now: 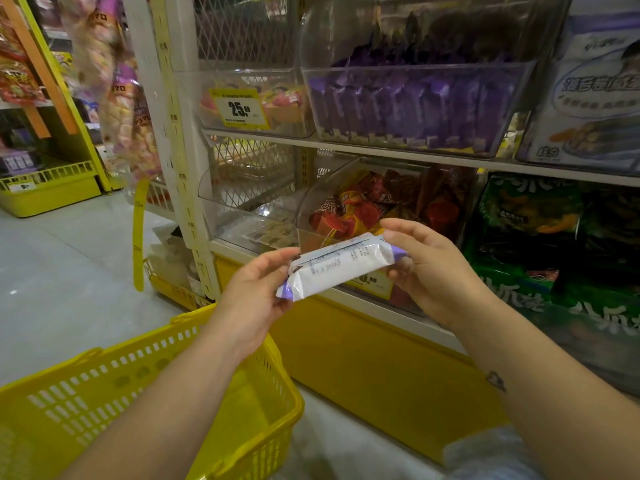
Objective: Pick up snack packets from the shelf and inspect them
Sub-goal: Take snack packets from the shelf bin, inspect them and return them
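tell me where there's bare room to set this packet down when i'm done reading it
The yellow basket below the packet and your left hand shows bare bottom. The clear bin left of the red-packet bin is mostly bare, bar a few flat items. Crowded: the purple-packet bin above, the red-packet bin and the green bags beside it.

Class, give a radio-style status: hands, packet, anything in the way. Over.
Left hand and right hand each grip one end. Snack packet up, printed back showing. Nothing blocking; yellow basket below.
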